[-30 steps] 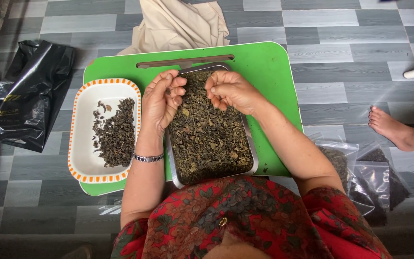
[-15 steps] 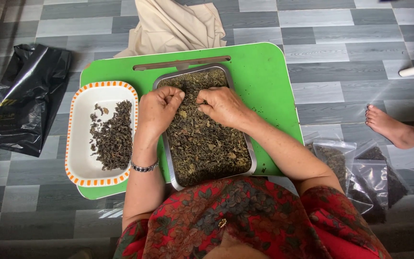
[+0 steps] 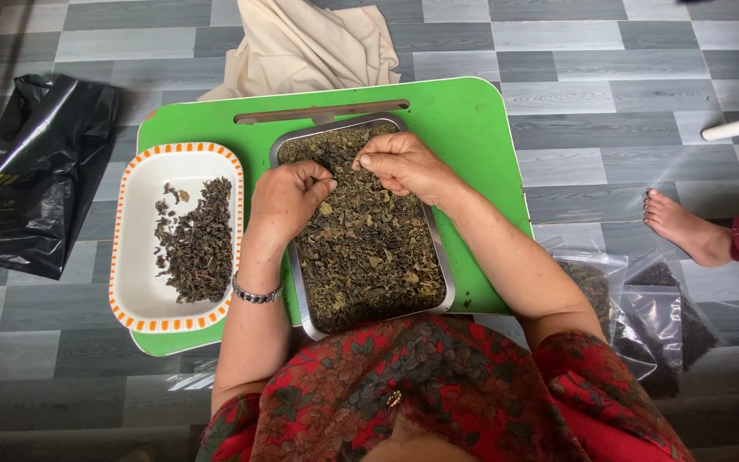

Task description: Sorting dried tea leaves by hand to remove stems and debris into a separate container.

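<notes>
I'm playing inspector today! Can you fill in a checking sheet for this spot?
Surface: green plastic lap table on grey tiled floor.
Job's things: rectangular metal tray of dried leaves; white dish with orange rim holding a smaller pile.
Clutter: black plastic bag, beige cloth, clear bags.
Hands: left hand and right hand pinching leaves over the tray.
Cables: nothing seen.
Surroundings: another person's bare foot.

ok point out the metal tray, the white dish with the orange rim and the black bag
metal tray (image 3: 443,272), head view, right rim
white dish (image 3: 143,282), head view, bare floor
black bag (image 3: 40,171), head view, middle
</notes>
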